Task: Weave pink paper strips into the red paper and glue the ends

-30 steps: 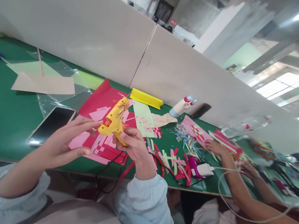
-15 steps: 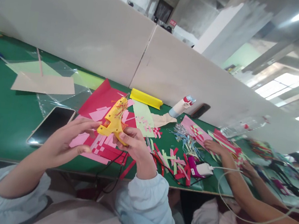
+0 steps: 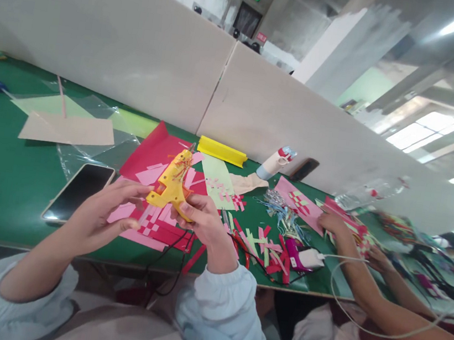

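Observation:
A yellow hot glue gun (image 3: 170, 182) is held up over the paper, its metal nozzle pointing away from me and its body streaked with orange-red strands. My right hand (image 3: 201, 219) is closed round its handle. My left hand (image 3: 99, 214) is at the rear end of the gun, thumb and fingers apart, the fingertips close to the yellow body; whether they touch it I cannot tell. Beneath lie red paper (image 3: 149, 151) and pink woven strips (image 3: 153, 224). A black cord (image 3: 178, 241) hangs below the gun.
A phone (image 3: 79, 192) lies left of my left hand. Cut paper strips (image 3: 269, 248), a purple device with a white plug (image 3: 297, 254) and a yellow folded strip (image 3: 221, 151) are to the right and behind. A co-worker's hand (image 3: 334, 223) handles paper at right. A partition (image 3: 142, 53) borders the green table.
My hands and the glue gun stay almost in place. The co-worker's hand at right has shifted slightly rightward over the paper.

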Motion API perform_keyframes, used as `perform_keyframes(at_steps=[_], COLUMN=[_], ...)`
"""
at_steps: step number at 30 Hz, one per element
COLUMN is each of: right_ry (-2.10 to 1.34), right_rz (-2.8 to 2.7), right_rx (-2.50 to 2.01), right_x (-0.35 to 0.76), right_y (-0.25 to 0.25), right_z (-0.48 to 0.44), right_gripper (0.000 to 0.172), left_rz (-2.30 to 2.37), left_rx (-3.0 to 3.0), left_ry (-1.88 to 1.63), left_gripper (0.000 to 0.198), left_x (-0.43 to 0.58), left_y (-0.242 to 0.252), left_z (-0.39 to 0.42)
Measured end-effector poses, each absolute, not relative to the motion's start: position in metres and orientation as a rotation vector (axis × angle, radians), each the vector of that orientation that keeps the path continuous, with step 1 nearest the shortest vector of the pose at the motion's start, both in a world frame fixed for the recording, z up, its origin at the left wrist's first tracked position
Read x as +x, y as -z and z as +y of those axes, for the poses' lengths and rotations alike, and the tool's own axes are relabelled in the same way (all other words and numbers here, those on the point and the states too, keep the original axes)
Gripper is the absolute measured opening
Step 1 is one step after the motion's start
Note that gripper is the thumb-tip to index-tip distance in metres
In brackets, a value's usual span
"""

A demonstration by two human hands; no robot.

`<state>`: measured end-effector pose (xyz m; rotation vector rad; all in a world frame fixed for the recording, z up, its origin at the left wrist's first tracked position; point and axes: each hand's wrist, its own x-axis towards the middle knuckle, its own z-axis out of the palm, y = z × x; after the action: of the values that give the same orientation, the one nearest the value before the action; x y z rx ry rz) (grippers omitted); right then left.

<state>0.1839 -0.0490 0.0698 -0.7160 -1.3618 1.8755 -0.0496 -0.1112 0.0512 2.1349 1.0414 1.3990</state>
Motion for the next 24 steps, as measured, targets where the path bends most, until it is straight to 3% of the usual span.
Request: perform_keyframes(at_steps=[18,24], right_ry=[-1.812,-1.869], right_rz=[-1.455,-1.238], right_rx=[-0.767,-0.788], right_x=[0.181,0.196], right_y=[-0.064,-0.069], right_z=[-0.044,-0.041], right_gripper=[0.039,0.032], left_rz=[1.139,1.311], left_rx=[2.149,2.029], left_ry=[-1.377,-1.285], left_gripper=[0.054,0.055], left_x=[-0.057,-0.068], left_y=[-0.042,-0.041], left_z=[-0.108,-0.109])
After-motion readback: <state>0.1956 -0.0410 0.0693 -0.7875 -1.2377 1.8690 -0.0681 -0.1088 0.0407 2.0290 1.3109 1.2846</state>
